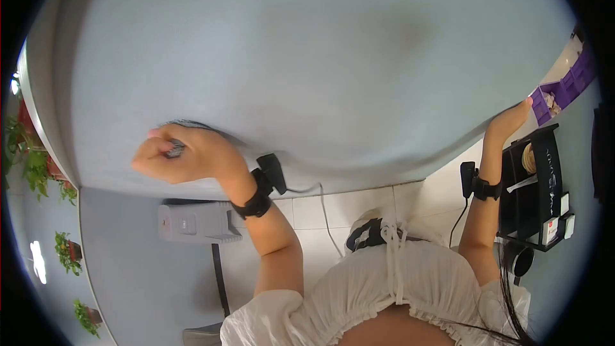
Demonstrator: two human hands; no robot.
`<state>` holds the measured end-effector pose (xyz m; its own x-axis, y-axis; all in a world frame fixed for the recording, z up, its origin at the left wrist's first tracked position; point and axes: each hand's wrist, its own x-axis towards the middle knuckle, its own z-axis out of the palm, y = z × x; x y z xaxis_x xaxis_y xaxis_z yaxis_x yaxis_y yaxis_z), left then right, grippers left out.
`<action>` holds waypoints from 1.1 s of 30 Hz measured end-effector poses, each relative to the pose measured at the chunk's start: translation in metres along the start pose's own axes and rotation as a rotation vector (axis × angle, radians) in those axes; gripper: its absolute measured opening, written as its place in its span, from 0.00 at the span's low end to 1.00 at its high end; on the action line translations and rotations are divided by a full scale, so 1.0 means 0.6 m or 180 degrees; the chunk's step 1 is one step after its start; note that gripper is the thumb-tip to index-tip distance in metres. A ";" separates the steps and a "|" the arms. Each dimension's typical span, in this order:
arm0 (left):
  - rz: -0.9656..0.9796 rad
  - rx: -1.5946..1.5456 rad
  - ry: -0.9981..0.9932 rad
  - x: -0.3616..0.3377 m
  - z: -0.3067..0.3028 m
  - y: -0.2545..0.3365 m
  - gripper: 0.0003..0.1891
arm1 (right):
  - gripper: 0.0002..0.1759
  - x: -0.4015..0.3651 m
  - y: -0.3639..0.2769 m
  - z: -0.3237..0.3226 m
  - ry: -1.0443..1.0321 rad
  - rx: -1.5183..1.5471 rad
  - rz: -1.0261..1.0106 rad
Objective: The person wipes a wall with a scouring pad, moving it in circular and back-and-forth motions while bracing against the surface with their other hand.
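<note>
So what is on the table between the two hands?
Nothing. In the head view, the grey tabletop lies bare between the left hand, closed on a small grey thing, and the right hand.

Top (397, 282): white, thin fabric, gathered into a ruffle along its edge, with short loose sleeves (269, 313).
Drawstring (392, 243): white, knotted at the front, ends hanging.
Left hand (186, 154): at the wrist, a black left band (256, 204) carrying a small black left box (272, 172), with a pale cable (323, 208) leading off it.
Right hand (509, 122): a matching black right band (487, 189) and right box (468, 176), with a black cable (457, 221).
Hair (512, 282): long dark strands on the right side.
</note>
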<state>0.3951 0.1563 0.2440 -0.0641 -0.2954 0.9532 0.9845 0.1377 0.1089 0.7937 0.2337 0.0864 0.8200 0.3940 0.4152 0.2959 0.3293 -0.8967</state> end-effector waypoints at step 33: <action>0.0675 0.0324 0.0223 0.009 0.007 -0.012 0.21 | 0.33 -0.015 -0.010 0.003 0.0046 0.0013 0.0257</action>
<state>0.3868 0.1579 0.2498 0.1572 -0.3142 0.9363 0.9529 0.2971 -0.0603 0.7840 0.2296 0.0884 0.8480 0.4070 0.3394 0.2266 0.3005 -0.9265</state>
